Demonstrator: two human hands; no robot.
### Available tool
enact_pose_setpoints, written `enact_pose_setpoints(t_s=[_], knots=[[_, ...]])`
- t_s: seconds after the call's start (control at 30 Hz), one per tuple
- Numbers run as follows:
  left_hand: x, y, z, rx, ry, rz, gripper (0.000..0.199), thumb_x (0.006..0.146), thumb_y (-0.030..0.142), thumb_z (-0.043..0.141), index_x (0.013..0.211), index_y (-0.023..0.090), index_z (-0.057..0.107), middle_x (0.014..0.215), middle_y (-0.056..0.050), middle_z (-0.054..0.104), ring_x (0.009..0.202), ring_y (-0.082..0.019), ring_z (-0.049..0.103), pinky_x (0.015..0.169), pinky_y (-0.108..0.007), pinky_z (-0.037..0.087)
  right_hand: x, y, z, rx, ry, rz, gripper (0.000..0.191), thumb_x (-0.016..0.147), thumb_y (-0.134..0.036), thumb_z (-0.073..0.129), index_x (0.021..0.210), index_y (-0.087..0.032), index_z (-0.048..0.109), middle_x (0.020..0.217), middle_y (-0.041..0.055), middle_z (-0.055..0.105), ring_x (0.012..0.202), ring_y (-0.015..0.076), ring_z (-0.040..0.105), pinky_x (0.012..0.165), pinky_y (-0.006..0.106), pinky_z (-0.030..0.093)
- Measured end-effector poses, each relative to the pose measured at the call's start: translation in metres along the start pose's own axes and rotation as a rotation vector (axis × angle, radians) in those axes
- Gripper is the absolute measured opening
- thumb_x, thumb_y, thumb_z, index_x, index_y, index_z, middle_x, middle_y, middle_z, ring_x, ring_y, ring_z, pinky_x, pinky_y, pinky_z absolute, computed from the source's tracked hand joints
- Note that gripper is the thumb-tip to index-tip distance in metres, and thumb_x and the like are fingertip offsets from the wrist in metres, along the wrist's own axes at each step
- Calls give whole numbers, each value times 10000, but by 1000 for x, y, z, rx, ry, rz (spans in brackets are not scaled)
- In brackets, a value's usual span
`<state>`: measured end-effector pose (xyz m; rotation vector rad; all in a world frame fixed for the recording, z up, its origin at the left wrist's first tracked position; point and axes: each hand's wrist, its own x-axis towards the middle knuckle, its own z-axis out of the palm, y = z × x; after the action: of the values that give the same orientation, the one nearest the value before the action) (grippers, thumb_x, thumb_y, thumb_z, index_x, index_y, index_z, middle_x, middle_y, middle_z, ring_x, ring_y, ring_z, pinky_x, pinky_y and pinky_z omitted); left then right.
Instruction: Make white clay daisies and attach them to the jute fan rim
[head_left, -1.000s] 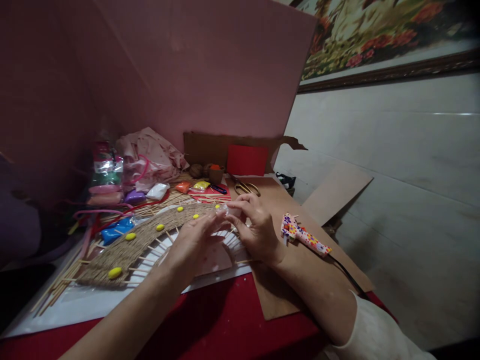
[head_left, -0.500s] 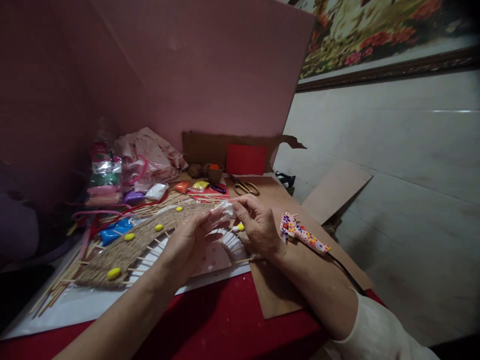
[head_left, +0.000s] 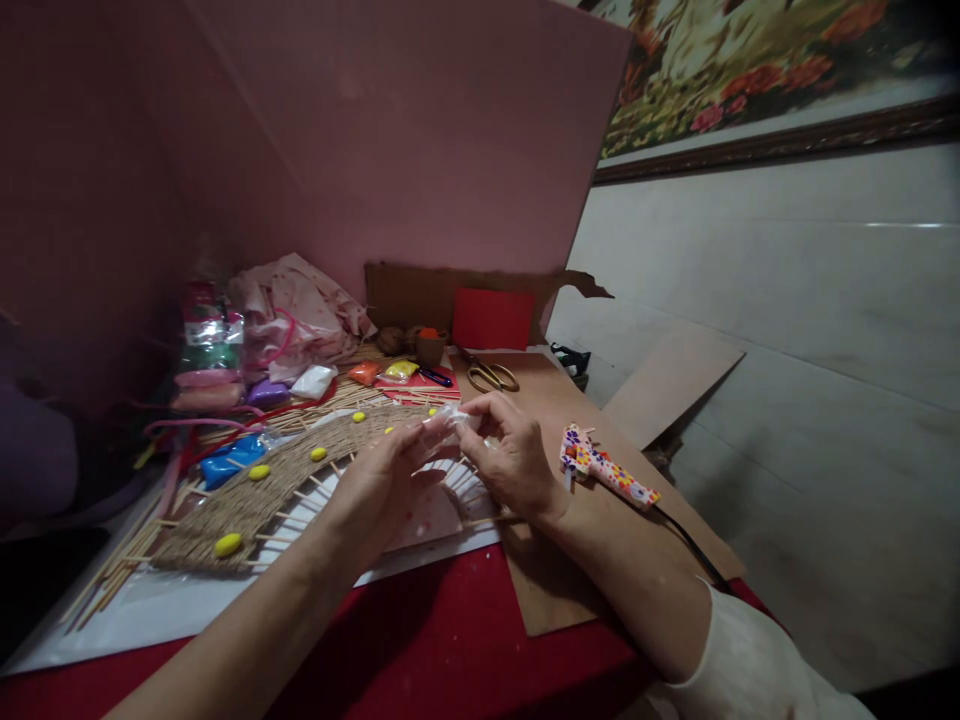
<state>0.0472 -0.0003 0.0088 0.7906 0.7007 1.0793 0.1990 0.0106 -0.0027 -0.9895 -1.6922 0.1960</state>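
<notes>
Nearest, red cloth (head_left: 442, 640) covers the front of the table, and both forearms reach over it. Beyond its edge lie a white sheet (head_left: 187, 620) and, on the right, brown card (head_left: 555, 590).

Over these, the left hand (head_left: 379, 480) and right hand (head_left: 514, 455) meet at a crumpled, whitish clear wrap (head_left: 450, 418), held above the inner edge of a fan (head_left: 277, 490) of sticks and woven twine. The right thumb and forefinger pinch the wrap; the left fingers are bunched against its other side, thumb partly hidden, so how hard they grip I cannot tell. Nor can I tell whether anything white sits inside it.

Judging by this pose, the step in hand is working at the wrap with the fingertips. The next move seems to call for a steady left hold and a fine right pinch, with wrists clear of the yellow dots (head_left: 228, 545), at least 4 of which show on the twine.

Right of the hands, a flowered glue gun (head_left: 607, 468) rests on the card, out of both hands. Farther back are a blue packet (head_left: 231, 460), scissors (head_left: 493, 377), white, orange and yellow packets (head_left: 400, 371), and finally a red card (head_left: 493, 318) standing upright.
</notes>
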Motion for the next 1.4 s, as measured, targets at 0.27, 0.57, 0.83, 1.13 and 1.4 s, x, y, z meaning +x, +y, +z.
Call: enact_pose_setpoints(t_s=[0.27, 0.57, 0.83, 1.13, 1.4], knots=[[-2, -4, 0, 90, -63, 27, 237, 811, 346, 595, 944, 194, 719, 1165, -59, 668, 1133, -236, 514, 784, -289, 372, -1, -1, 1, -91, 34, -13, 40, 776, -206, 583, 793, -171, 588, 756, 30, 596, 685, 144, 557, 629, 264, 457], [1, 1, -1, -36, -40, 7, 215, 842, 307, 549, 923, 193, 711, 1113, -45, 687, 1019, -215, 562, 748, -290, 386, 2, 0, -2, 88, -43, 27, 144, 822, -304, 591, 871, -168, 601, 813, 28, 594, 686, 122, 557, 620, 239, 455], [0, -2, -2, -19, -39, -20, 245, 845, 314, 530, 948, 183, 709, 1160, -63, 666, 1080, -240, 537, 759, -296, 369, 2, 0, 1, 91, 19, 110, 62, 790, -223, 570, 811, -171, 596, 727, 7, 578, 617, 114, 525, 579, 233, 433], [-3, -3, 2, 201, -85, 71, 290, 809, 396, 593, 1005, 223, 718, 1181, -62, 665, 1123, -260, 524, 798, -313, 363, 0, 0, 2, 6, 41, 120, 105, 756, -267, 627, 754, -169, 592, 698, 10, 590, 613, 122, 538, 577, 238, 429], [-1, -3, -3, 106, -67, -62, 357, 802, 430, 569, 1085, 243, 679, 1177, -65, 659, 981, -255, 565, 693, -319, 389, 2, 1, -1, 150, -11, 185, 193, 828, -353, 558, 797, -168, 604, 704, 12, 599, 610, 121, 552, 571, 232, 448]])
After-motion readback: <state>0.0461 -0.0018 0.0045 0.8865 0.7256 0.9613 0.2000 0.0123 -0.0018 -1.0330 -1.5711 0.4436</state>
